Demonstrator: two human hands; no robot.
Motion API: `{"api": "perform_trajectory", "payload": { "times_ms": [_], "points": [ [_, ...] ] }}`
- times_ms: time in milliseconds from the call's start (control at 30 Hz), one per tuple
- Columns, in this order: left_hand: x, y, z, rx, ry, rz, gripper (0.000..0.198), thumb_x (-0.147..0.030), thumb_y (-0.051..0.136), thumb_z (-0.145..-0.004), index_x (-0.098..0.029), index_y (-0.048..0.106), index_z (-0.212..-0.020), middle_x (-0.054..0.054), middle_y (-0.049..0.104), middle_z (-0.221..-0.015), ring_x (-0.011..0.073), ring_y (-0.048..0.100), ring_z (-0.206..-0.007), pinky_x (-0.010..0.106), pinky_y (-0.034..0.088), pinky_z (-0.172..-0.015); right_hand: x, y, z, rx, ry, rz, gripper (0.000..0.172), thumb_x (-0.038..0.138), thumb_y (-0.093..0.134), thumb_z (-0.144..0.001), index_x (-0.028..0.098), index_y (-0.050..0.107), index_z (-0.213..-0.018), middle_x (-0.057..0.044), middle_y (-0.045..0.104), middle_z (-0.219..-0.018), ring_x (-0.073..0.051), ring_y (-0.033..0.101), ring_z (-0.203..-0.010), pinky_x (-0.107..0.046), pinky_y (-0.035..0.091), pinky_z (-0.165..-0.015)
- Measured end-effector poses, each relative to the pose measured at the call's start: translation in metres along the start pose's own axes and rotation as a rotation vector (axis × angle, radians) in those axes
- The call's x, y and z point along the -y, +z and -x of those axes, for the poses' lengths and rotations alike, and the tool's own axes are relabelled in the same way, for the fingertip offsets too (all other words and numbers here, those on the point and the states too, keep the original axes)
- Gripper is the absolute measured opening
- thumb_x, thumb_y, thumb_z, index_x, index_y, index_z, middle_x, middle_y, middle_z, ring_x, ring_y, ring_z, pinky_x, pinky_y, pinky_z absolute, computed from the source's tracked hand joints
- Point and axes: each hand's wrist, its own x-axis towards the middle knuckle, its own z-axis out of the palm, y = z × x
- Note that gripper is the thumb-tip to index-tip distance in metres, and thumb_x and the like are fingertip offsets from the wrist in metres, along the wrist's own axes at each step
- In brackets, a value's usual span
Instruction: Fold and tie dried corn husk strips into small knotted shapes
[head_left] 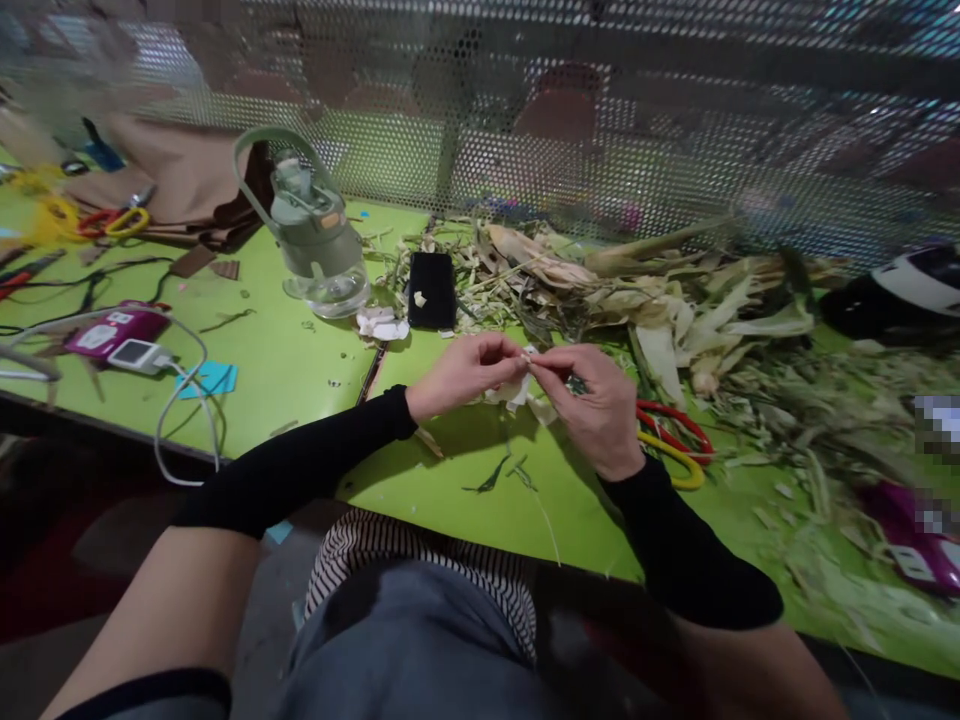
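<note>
My left hand [465, 375] and my right hand [600, 405] meet fingertip to fingertip above the green table [420, 480]. Each pinches at a small pale piece between them, too small to identify. White scraps [513, 394] lie just below the fingers, partly hidden by them. Beside my right hand are scissors with red and yellow handles [686, 465], partly covered by the hand. Beyond my hands a black phone [433, 300] lies flat with a pale scrap on it.
A green water bottle [315, 240] stands behind my left hand. Corn husks [675, 310] spread over the back and right. Farther left are a purple power strip [120, 330], a white cable [202, 370], blue paper [211, 379] and brown cloth [180, 170]. A perforated screen [495, 120] borders the back.
</note>
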Motion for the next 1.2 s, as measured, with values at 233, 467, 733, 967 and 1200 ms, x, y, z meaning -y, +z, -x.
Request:
{"api": "perform_trajectory", "payload": {
  "times_ms": [233, 467, 733, 967, 1200],
  "points": [
    [0.01, 0.004, -0.002, -0.005, 0.007, -0.077, 0.013, -0.023, 0.067, -0.089, -0.011, 0.063, -0.088, -0.001, 0.061, -0.078, 0.0073, 0.051, -0.068, 0.022, 0.04, -0.066, -0.002, 0.003, 0.002, 0.026, 0.123, -0.105, 0.001, 0.021, 0.072, -0.088, 0.021, 0.073, -0.087, -0.003, 0.074, -0.083, -0.017, 0.067, -0.069, -0.031, 0.056, -0.061],
    [0.017, 0.005, -0.003, -0.028, 0.035, -0.126, 0.018, -0.028, 0.066, -0.092, -0.012, 0.062, -0.086, -0.002, 0.06, -0.077, 0.0078, 0.049, -0.068, 0.023, 0.038, -0.065, -0.002, 0.002, 0.002, 0.041, 0.11, -0.069, 0.002, 0.02, 0.071, -0.089, 0.021, 0.072, -0.088, -0.003, 0.073, -0.082, -0.016, 0.066, -0.067, -0.03, 0.056, -0.06],
    [0.015, 0.005, -0.001, -0.016, 0.026, -0.172, 0.02, -0.031, 0.063, -0.094, -0.013, 0.062, -0.087, -0.001, 0.061, -0.078, 0.0086, 0.05, -0.069, 0.023, 0.039, -0.067, -0.001, 0.003, 0.004, 0.034, 0.109, -0.005, 0.002, 0.02, 0.07, -0.088, 0.021, 0.072, -0.087, -0.003, 0.074, -0.083, -0.016, 0.065, -0.066, -0.031, 0.056, -0.06],
    [0.013, -0.001, -0.003, 0.035, 0.039, -0.239, 0.019, -0.031, 0.061, -0.094, -0.013, 0.062, -0.086, -0.002, 0.055, -0.073, 0.0088, 0.046, -0.066, 0.023, 0.035, -0.061, -0.001, -0.001, 0.002, 0.094, 0.047, 0.011, 0.006, 0.017, 0.067, -0.089, 0.022, 0.071, -0.089, -0.003, 0.075, -0.083, -0.018, 0.068, -0.069, -0.032, 0.055, -0.061],
    [0.009, 0.0, -0.003, 0.082, -0.154, 0.078, 0.021, -0.031, 0.068, -0.091, -0.013, 0.06, -0.083, -0.005, 0.055, -0.065, 0.0054, 0.046, -0.056, 0.021, 0.038, -0.057, -0.005, -0.001, 0.006, 0.09, -0.179, 0.204, 0.012, 0.017, 0.066, -0.091, 0.024, 0.073, -0.096, -0.006, 0.079, -0.091, -0.024, 0.073, -0.084, -0.039, 0.059, -0.074]
  ]
}}
